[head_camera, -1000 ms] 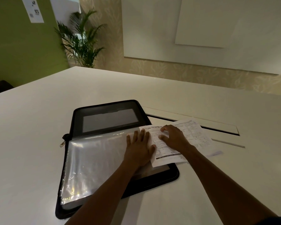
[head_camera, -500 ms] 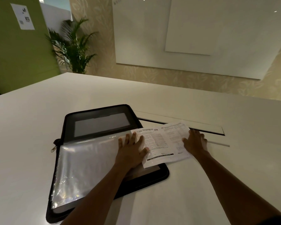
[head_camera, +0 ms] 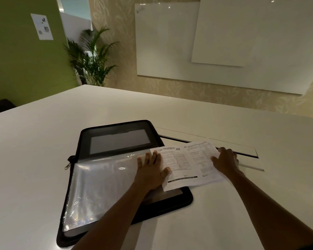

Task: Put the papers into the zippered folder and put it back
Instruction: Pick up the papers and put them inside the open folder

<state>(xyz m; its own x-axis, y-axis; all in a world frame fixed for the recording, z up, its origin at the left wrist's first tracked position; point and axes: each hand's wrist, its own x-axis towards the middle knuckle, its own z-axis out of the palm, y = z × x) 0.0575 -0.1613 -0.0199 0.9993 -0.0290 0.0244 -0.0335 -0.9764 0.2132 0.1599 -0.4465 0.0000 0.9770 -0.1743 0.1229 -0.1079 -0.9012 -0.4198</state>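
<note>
A black zippered folder (head_camera: 116, 130) lies open on the white table (head_camera: 43, 141), with clear plastic sleeves (head_camera: 101, 184) spread across its near half. Printed papers (head_camera: 186, 163) lie partly over the folder's right edge and partly on the table. My left hand (head_camera: 152, 172) rests flat, fingers spread, on the sleeves at the papers' left edge. My right hand (head_camera: 225, 160) lies palm-down on the papers' right edge. Whether its fingers grip the sheets is hidden.
A long cable slot with a lid (head_camera: 224, 147) runs across the table just behind the papers. A zipper pull (head_camera: 67, 166) sticks out at the folder's left. A potted plant (head_camera: 92, 58) and a whiteboard (head_camera: 224, 42) stand beyond the table's far edge.
My right hand slid from the middle of the papers to their right edge. My left hand stayed on the sleeves. The view tilted up slightly.
</note>
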